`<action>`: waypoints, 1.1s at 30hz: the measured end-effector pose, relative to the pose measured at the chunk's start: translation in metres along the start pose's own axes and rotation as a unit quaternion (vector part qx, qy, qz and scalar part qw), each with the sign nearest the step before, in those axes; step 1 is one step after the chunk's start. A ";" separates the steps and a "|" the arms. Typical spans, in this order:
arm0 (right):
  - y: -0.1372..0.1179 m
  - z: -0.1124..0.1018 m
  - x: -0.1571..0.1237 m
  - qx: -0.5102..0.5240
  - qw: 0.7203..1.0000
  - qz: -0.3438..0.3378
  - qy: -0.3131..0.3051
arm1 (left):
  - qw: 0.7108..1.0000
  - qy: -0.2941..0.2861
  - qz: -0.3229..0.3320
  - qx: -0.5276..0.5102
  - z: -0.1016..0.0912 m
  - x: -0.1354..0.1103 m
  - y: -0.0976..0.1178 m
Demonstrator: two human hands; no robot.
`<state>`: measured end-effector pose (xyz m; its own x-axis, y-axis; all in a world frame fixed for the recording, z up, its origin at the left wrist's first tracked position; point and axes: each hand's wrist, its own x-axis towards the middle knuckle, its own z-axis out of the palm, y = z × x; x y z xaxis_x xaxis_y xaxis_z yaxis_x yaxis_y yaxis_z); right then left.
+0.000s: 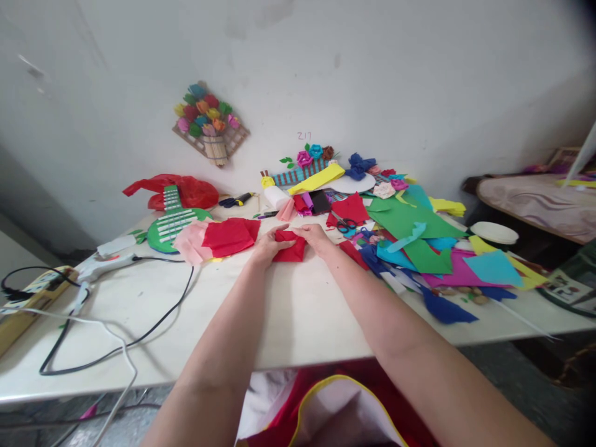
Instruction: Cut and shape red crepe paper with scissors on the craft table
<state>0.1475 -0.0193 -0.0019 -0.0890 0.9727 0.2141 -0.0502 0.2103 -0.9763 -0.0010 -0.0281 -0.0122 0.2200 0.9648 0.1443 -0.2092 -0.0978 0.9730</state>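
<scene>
A small folded piece of red crepe paper (293,253) lies on the table in front of me, between both hands. My left hand (269,244) grips its left side, thumb laid across the top. At its upper right corner, the fingers of my right hand (311,236) pinch the edge. Left of my hands are a stacked red sheet (231,237) and a pale pink crepe sheet (192,241). Scissors (345,225) rest near another red piece (351,208) to the right.
A glue gun (105,266) with a looping black cord and a power strip (35,298) occupy the left. Green paper (414,217) and many coloured scraps cover the right. A green striped craft (174,228) and a red plastic bag (186,191) stand at back left.
</scene>
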 end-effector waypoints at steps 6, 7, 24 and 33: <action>-0.001 0.000 0.000 -0.019 1.000 -0.010 0.007 | 1.000 0.002 0.008 -0.004 -0.001 0.001 0.000; -0.002 -0.001 -0.001 -0.016 1.000 -0.008 0.005 | 1.000 0.000 0.008 -0.003 -0.001 0.001 0.000; -0.003 -0.009 0.003 -0.018 1.000 0.014 -0.002 | 1.000 0.001 0.011 0.013 -0.004 0.002 0.001; -0.014 -0.010 -0.007 -0.053 0.996 -0.017 -0.073 | 0.998 -0.043 0.003 0.037 -0.003 0.000 0.001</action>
<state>0.1583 -0.0278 0.0096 -0.2326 0.9422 0.2410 0.0500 0.2591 -0.9646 -0.0037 -0.0273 -0.0112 0.3006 0.9399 0.1617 -0.1396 -0.1243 0.9824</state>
